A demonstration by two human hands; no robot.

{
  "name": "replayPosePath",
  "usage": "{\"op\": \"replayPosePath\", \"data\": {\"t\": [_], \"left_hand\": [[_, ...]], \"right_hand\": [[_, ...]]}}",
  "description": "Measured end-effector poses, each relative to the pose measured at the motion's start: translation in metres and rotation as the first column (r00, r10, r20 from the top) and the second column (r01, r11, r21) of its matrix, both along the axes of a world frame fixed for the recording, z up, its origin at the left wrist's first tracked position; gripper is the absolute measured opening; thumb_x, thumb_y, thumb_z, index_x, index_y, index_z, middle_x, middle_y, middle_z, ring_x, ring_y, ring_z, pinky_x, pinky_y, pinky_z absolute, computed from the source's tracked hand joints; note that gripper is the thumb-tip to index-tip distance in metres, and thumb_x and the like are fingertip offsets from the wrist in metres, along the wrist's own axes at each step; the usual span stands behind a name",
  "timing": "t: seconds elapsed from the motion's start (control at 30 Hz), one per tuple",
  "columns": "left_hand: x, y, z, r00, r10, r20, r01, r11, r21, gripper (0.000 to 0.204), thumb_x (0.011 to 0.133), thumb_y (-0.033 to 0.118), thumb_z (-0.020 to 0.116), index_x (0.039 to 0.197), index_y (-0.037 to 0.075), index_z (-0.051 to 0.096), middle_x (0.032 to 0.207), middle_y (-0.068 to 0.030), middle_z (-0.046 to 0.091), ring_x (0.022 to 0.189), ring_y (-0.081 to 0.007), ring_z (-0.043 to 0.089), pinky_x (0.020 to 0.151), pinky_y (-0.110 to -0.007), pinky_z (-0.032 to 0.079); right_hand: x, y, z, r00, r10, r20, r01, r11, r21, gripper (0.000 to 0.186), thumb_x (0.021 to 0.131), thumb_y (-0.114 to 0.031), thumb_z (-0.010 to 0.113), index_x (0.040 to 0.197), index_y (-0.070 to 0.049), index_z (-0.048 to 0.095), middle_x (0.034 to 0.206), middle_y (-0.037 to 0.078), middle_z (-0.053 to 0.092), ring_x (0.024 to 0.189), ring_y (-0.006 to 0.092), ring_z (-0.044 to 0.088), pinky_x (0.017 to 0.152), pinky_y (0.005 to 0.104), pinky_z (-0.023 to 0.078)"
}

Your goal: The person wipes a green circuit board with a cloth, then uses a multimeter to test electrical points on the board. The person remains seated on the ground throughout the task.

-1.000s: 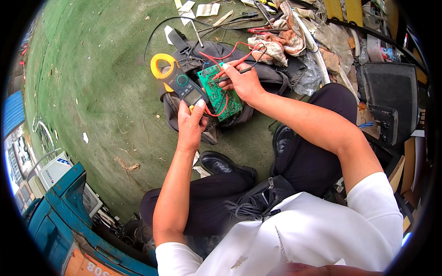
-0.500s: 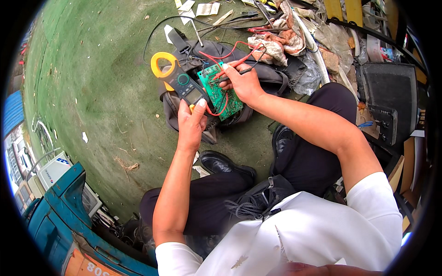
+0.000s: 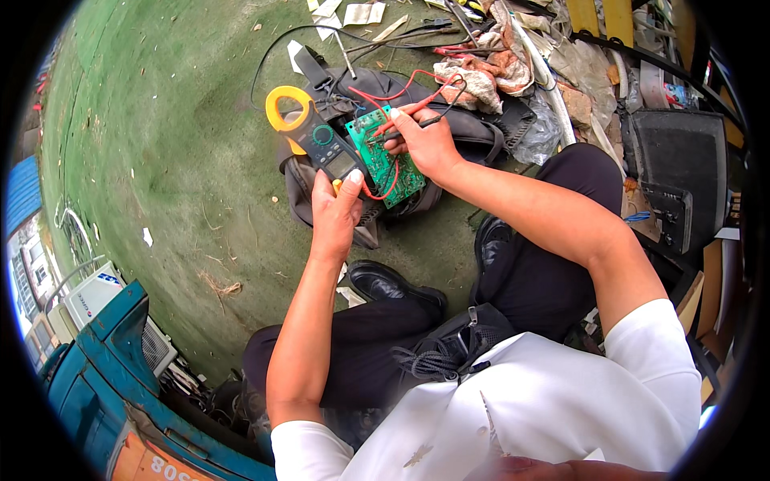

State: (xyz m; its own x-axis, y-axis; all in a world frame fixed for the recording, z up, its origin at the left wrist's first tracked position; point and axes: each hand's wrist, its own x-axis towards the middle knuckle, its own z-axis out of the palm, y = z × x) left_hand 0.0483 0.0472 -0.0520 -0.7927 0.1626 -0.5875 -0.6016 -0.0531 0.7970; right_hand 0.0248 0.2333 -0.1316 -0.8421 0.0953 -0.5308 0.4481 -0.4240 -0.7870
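Green floor (image 3: 184,176) spreads beneath a slumped dark bag (image 3: 301,196), which carries the work. Nearest, at the bag's near edge, the left hand (image 3: 337,215) is closed around the lower end of a clamp meter (image 3: 323,143), its orange ring reaching past the bag's left edge; a light, steady grip with the thumb clear of the display would suit reading it. Just beyond, to the right, a green circuit board (image 3: 381,166) lies on the bag, so it is best not pressed hard, as the soft fabric may let it rock. The right hand (image 3: 429,148) comes over the board's right edge, fingers closed on a red probe (image 3: 417,106) and a black probe (image 3: 431,122) together, chopstick fashion. Good probing calls for small finger movements, the two tips kept apart; whether they touch the board is too small to tell. Past the bag's far right corner lie stained rags (image 3: 473,88), and farther off, paper scraps (image 3: 365,14).
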Motion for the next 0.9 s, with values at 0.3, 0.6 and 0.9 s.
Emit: {"op": "replayPosePath", "data": {"t": [0.3,0.6,0.9], "left_hand": [[-0.0032,0.0024,0.0007,1.0,0.008,0.001,-0.008,0.999,-0.039,0.029,0.096,0.026,0.071,0.114,0.009,0.056,0.08,0.0057,0.054,0.052,-0.0012,0.038,0.044,-0.02,0.028],[-0.0039,0.0018,0.0025,1.0,0.015,0.019,-0.015,1.0,-0.022,0.027,0.096,0.024,0.072,0.113,0.01,0.056,0.084,0.0066,0.057,0.056,0.0005,0.038,0.046,-0.02,0.028],[-0.0049,0.0029,0.0019,1.0,0.005,0.003,-0.005,1.0,-0.031,0.031,0.094,0.03,0.073,0.111,0.009,0.056,0.077,0.005,0.053,0.048,-0.0014,0.036,0.042,-0.02,0.027]], "right_hand": [[0.0001,-0.0015,0.0017,1.0,-0.008,0.016,0.008,1.0,0.008,0.026,0.106,-0.027,0.055,0.104,-0.002,0.064,0.094,0.008,0.071,0.071,0.0147,0.069,0.065,0.0292,0.058],[-0.0007,-0.0028,-0.0006,1.0,-0.019,-0.002,0.019,1.0,-0.007,0.025,0.105,-0.024,0.057,0.099,-0.001,0.064,0.089,0.008,0.072,0.067,0.0143,0.068,0.061,0.0293,0.058],[-0.0005,-0.0007,-0.0015,1.0,0.017,0.001,-0.017,1.0,0.011,0.026,0.106,-0.026,0.055,0.105,-0.001,0.065,0.093,0.008,0.071,0.071,0.0144,0.069,0.065,0.0288,0.058]]}}
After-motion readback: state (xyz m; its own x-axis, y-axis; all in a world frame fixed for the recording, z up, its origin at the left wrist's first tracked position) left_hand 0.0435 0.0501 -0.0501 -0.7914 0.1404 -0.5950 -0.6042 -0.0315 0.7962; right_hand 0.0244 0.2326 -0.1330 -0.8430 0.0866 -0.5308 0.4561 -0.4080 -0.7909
